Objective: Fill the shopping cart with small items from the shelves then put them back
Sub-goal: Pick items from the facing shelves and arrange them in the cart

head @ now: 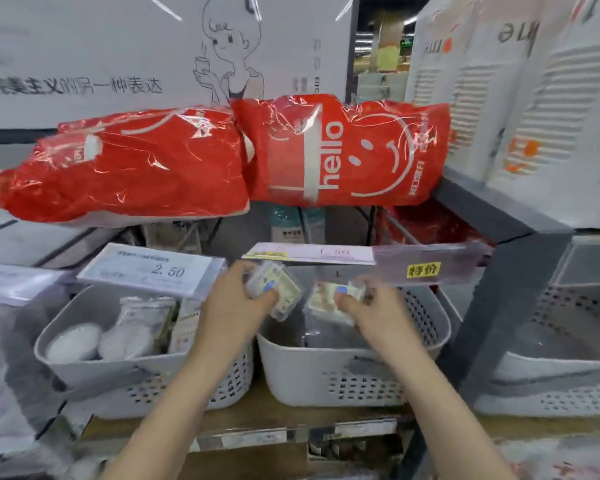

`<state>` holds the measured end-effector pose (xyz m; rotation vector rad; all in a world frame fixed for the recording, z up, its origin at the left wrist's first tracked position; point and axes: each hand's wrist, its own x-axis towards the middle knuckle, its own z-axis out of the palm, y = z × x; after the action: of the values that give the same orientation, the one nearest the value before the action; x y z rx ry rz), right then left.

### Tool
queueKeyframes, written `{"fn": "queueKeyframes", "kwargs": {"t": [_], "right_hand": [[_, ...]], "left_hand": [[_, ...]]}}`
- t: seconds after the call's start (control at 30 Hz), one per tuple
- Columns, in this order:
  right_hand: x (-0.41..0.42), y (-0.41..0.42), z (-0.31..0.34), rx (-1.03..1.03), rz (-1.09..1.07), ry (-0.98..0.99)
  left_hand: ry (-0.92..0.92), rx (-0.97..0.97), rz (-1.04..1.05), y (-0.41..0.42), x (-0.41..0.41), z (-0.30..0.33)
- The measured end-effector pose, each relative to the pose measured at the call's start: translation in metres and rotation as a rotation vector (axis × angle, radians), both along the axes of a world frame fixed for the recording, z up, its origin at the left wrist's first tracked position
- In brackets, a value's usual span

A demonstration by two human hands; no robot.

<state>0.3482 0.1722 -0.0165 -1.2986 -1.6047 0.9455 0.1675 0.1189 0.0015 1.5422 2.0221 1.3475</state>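
Nearest me, my two forearms reach up over the front edge of the shelf, where a strip of small labels runs along the lip. My left hand (236,299) has its fingers curled round a small clear-wrapped packet (274,292), thumb pinching the front so it stays flat and readable; my right hand (368,306) pinches a second packet (333,297) the same way, thumb on top, the other fingers hidden beneath. Both packets hang just above the middle basket (343,368), near its back rim, which I take to mean they belong to this bin, though whether I am lifting them out or returning them I cannot tell; no cart shows. The left basket (146,375), touching the middle one at the shelf's front edge, holds white round packs standing on end so they fit. A price card (153,268) marked 2.50 leans over its back rim, and a yellow tag (424,270) sits beyond the middle bin. Farther back, red hello bags (326,150) lie sideways on the upper shelf.
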Motion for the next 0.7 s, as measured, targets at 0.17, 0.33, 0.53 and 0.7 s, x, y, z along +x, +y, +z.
{"fn": "queueKeyframes", "kwargs": {"t": [0.17, 0.33, 0.53, 0.7], "right_hand": [[-0.018, 0.037, -0.017, -0.039, 0.090, -0.138], [-0.032, 0.061, -0.027, -0.207, 0.154, -0.134], [-0.032, 0.070, -0.017, -0.328, 0.398, -0.100], [-0.032, 0.081, -0.010, -0.148, 0.508, -0.460]], "left_hand": [[0.213, -0.077, 0.098, 0.022, 0.011, -0.004], [0.336, -0.183, 0.043, 0.035, 0.013, -0.003], [0.318, -0.279, 0.014, 0.041, 0.019, -0.005], [0.291, -0.408, -0.043, 0.053, 0.016, -0.008]]}}
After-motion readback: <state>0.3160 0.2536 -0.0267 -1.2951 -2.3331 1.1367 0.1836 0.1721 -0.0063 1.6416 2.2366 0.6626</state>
